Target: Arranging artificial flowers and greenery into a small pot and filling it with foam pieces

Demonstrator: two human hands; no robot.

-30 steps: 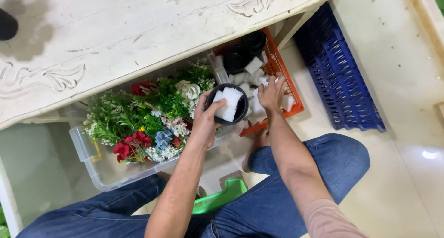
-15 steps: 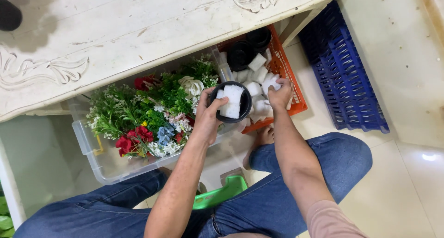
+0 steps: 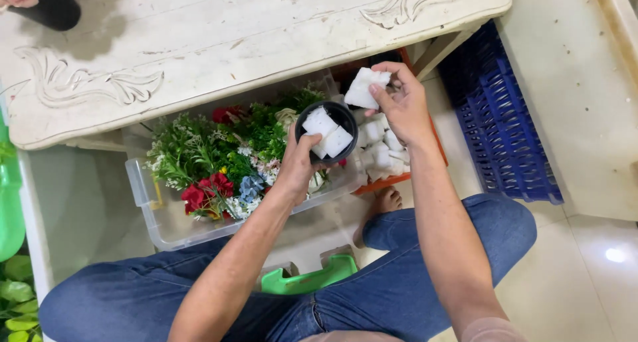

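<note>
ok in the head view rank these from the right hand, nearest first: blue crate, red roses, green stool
From the right hand:
1. Blue crate, just to its right on the floor.
2. Red roses, to its left in the clear bin.
3. Green stool, lowest in view, between the knees.

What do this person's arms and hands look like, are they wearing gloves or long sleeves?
No gloves: both the left hand and the right hand are bare, with no rings, watch or bracelets showing. The forearms are uncovered too. Only near the bottom edge does a light pinkish sleeve show on the right arm, short or pushed up. Blue jeans cover the legs.
</note>
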